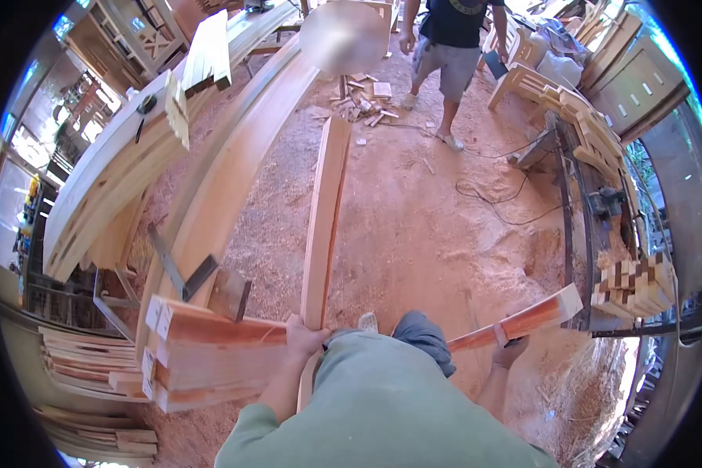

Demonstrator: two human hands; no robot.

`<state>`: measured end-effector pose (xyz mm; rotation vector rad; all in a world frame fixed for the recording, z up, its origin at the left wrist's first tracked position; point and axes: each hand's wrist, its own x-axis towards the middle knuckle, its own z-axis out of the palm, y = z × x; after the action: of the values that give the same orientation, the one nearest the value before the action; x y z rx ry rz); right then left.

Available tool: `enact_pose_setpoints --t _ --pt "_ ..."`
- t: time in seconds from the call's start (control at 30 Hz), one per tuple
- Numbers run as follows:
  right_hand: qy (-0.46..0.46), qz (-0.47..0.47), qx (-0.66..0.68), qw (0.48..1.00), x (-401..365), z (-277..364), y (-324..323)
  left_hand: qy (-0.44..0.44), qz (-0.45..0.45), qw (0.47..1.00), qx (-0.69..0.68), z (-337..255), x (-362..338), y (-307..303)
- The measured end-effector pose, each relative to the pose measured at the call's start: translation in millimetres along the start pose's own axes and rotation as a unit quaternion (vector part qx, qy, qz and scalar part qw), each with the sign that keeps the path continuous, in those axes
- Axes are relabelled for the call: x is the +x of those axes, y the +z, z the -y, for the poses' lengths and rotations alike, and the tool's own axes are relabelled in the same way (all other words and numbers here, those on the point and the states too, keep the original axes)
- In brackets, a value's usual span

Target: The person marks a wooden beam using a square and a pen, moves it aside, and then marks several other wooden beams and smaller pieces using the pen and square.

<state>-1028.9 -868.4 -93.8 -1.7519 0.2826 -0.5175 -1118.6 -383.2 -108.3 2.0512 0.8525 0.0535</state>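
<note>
My left hand (306,338) is closed around the edge of a long wooden beam (324,218), which stretches forward from my left side over the floor. Right beside that hand lies a stack of thick boards (218,351) with reddish streaks. Out to my right, my right hand (508,348) grips a second wooden beam (546,310), reddish along its upper face, with its pale end pointing right. A small dark patch shows at the fingers of that hand. My body hides the near ends of both beams.
A long wide board (249,148) runs forward on the left, near a stack of curved planks (117,171). Wood scraps (365,100) lie ahead on the sawdust floor. Another person (448,54) stands there. To the right are a cable (495,199) and bundled wood blocks (633,287).
</note>
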Motion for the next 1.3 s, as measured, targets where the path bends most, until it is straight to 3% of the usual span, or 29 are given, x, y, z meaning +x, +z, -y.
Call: enact_pose_setpoints --t 0.13,0.2,0.3,0.43,0.67,0.83,0.9,0.93,1.0,1.1,1.17,1.3 --pt "-0.035 0.036 -0.024 0.998 65 -12 48 -0.039 0.005 0.999 0.032 -43 42 17" --pt "-0.084 0.049 -0.049 0.994 101 -10 88 -0.099 0.016 0.995 0.016 -72 63 23" --pt "-0.064 0.077 0.057 0.993 154 -21 151 -0.117 -0.013 0.993 0.014 -84 100 46" --pt "-0.011 0.183 0.088 0.979 237 -1 236 -0.139 -0.049 0.989 0.013 -134 141 53" --pt "-0.046 0.295 0.104 0.949 372 15 401 -0.139 -0.038 0.989 0.038 -224 219 43" --pt "-0.108 0.269 0.167 0.942 433 41 513 -0.148 -0.028 0.983 0.104 -273 289 30" --pt "-0.105 0.291 0.099 0.946 459 51 552 -0.162 0.012 0.98 0.115 -304 324 18" --pt "-0.071 0.297 0.21 0.929 464 70 577 -0.164 0.013 0.98 0.114 -311 346 13" --pt "-0.091 0.291 0.183 0.935 484 67 617 -0.137 0.016 0.975 0.175 -321 391 7" --pt "-0.126 0.266 0.171 0.94 514 59 678 -0.169 0.026 0.96 0.221 -343 463 -5" --pt "-0.123 0.229 0.065 0.963 542 35 706 -0.166 0.036 0.963 0.209 -353 511 -12" --pt "-0.063 0.172 0.119 0.976 571 56 770 -0.152 0.061 0.961 0.222 -391 604 -33"
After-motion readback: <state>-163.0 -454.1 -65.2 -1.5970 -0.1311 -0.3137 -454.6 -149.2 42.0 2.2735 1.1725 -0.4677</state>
